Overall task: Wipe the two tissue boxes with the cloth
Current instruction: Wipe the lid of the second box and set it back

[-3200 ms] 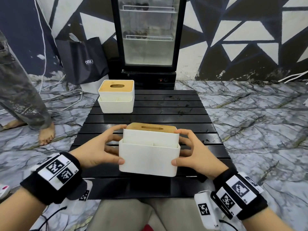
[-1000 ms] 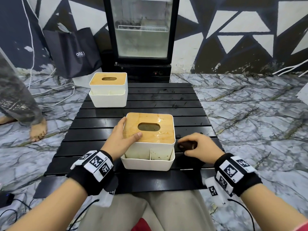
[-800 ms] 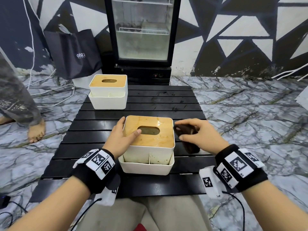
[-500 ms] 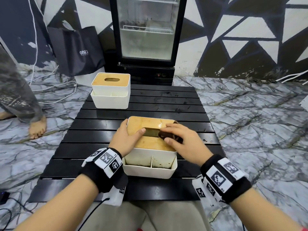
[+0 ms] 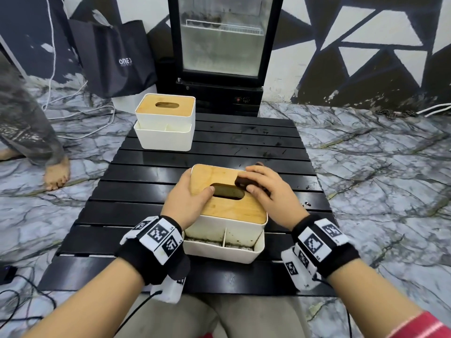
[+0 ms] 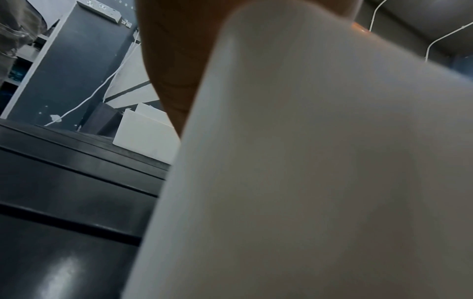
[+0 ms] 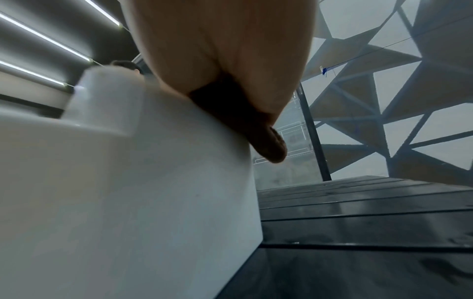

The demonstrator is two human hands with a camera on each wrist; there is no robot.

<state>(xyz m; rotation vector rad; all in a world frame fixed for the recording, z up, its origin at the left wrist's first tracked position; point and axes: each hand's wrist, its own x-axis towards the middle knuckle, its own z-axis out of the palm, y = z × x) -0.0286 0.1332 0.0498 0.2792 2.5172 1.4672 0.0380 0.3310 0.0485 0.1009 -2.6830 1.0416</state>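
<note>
A white tissue box with a wooden lid (image 5: 229, 211) stands near the front of the black slatted table (image 5: 151, 191). My left hand (image 5: 189, 198) grips its left side, thumb on the lid beside the slot; the box's white wall (image 6: 320, 172) fills the left wrist view. My right hand (image 5: 266, 189) presses a dark brown cloth (image 5: 246, 183) onto the lid's far right part. In the right wrist view the cloth (image 7: 245, 125) pokes out from under the palm over the box's edge (image 7: 153, 182). A second, like tissue box (image 5: 164, 125) stands at the table's far left.
A glass-door fridge (image 5: 224, 45) stands behind the table, with a black bag (image 5: 117, 59) to its left. A person's bare foot (image 5: 56, 174) and trouser leg are on the marble floor at the left. Cables (image 5: 14, 301) lie on the floor at lower left.
My right hand picked the cloth up from the table right of the box, brought it onto the lid and slid it toward the lid's far right. My left hand stayed on the box.
</note>
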